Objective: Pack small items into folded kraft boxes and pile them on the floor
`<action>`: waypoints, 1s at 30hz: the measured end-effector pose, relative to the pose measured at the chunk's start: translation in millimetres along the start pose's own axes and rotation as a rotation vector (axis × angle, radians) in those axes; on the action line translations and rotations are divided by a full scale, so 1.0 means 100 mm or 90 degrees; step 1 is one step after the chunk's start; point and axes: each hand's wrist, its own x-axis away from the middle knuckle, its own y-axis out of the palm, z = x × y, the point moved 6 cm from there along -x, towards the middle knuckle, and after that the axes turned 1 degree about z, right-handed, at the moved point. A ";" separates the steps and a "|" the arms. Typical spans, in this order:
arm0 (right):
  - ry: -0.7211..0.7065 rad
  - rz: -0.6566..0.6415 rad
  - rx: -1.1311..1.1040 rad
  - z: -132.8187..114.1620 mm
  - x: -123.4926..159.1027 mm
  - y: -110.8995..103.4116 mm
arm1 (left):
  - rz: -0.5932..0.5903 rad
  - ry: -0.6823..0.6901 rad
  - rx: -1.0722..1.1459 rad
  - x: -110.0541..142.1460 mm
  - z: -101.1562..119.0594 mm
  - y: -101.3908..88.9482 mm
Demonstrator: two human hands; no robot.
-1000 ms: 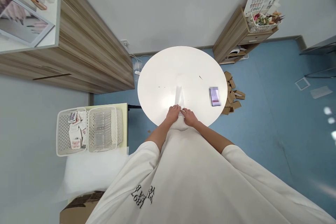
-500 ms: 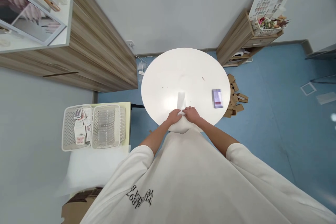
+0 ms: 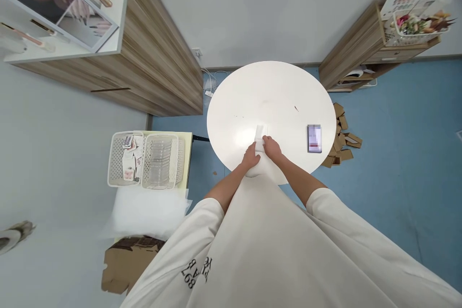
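Note:
A small, narrow, folded white sheet (image 3: 259,137) lies on the round white table (image 3: 245,91), close to my body. It looks thin and slightly translucent; whether anything is inside it I cannot tell. My left hand (image 3: 250,156) grips its left edge, with the thumb pointing right below it. On the opposite edge, a little farther up, the fingers of my right hand (image 3: 272,148) are bent and pressed onto the sheet. To the right on the table lies a phone-like flat item (image 3: 314,138) with a blurred purple face.
A side table at left carries a white basket of cards (image 3: 111,159), a basket of clear plastic cases (image 3: 159,161) and a pile of white translucent sheets (image 3: 147,211). Small brown boxes (image 3: 339,142) lie on the floor at right. Wooden cabinets (image 3: 162,53) stand by the walls.
My hands have moved apart and slightly farther up the sheet, the right one higher than the left. The sheet looks shorter above the hands. The whole view has shifted.

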 end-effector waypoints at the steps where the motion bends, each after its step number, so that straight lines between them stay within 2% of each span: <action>1: -0.006 0.004 0.002 0.01 0.02 0.03 | -0.009 0.003 -0.030 -0.01 -0.01 0.01; 11: -0.080 0.007 0.087 -0.03 0.21 0.18 | -0.056 -0.033 -0.119 -0.07 -0.04 -0.02; 16: -0.116 -0.010 0.079 -0.06 0.36 0.23 | -0.044 0.034 -0.232 0.13 -0.04 -0.04; 20: -0.156 -0.077 0.039 -0.02 0.49 0.26 | -0.035 0.088 -0.274 0.34 -0.06 -0.04; 25: -0.183 -0.133 -0.032 0.03 0.43 0.13 | -0.009 0.094 -0.276 0.39 -0.05 -0.11; 30: -0.160 -0.122 -0.046 0.03 0.22 -0.07 | 0.016 0.050 -0.220 0.19 0.02 -0.20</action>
